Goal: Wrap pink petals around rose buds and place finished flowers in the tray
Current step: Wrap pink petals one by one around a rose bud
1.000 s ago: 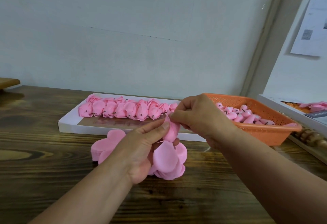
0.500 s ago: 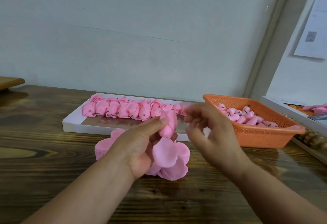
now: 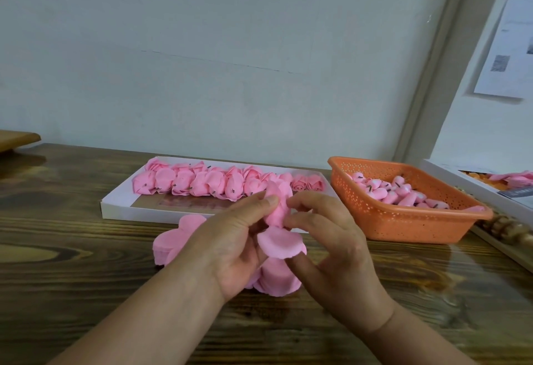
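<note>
Both hands (image 3: 288, 238) pinch rose bud (image 3: 277, 206) — petals (image 3: 278, 242) loose

Pink rose half-wrapped between my hands.

I see the rose bud (image 3: 277, 203) standing roughly upright, pinched by my left hand (image 3: 230, 238) and touched by my right hand (image 3: 331, 243), with a loose pink petal (image 3: 278, 242) fanned out just below it. Stacks of petals (image 3: 173, 238) lie under and left of my left hand. Beyond both hands, the white tray (image 3: 121, 206) holds a row of finished flowers (image 3: 202, 181).
</note>
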The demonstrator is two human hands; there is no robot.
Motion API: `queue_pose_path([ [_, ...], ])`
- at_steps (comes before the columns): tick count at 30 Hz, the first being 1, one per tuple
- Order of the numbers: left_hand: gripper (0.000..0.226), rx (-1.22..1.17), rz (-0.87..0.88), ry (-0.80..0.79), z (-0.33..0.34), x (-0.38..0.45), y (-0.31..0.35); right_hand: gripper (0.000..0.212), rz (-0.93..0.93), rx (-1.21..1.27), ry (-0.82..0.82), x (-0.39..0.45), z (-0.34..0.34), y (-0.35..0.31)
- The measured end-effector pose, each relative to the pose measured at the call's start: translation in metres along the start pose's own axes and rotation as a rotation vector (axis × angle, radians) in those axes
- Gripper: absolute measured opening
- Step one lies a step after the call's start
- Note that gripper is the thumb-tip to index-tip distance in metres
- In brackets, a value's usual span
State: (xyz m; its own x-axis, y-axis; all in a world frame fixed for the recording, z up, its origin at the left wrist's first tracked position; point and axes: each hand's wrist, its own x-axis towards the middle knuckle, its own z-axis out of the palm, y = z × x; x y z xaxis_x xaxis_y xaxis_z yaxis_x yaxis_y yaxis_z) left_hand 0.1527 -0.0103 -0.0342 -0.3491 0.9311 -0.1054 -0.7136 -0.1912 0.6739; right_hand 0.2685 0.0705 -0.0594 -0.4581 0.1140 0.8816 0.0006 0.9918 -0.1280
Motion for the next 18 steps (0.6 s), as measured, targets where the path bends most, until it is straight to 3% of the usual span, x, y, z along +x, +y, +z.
queue_pose_path([
  [6,0.017,0.07,0.026,0.022,-0.002,0.0,-0.006,0.011,-0.041,-0.004,0.031,0.009,0.0,-0.003],
  [11,0.018,0.139,0.026,-0.001,-0.006,0.002,-0.01,0.009,0.235,0.156,0.032,0.013,0.0,-0.002],
  [18,0.027,0.111,0.07,-0.023,-0.008,0.0,-0.012,0.006,0.358,0.257,0.025,0.017,0.001,0.0],
])
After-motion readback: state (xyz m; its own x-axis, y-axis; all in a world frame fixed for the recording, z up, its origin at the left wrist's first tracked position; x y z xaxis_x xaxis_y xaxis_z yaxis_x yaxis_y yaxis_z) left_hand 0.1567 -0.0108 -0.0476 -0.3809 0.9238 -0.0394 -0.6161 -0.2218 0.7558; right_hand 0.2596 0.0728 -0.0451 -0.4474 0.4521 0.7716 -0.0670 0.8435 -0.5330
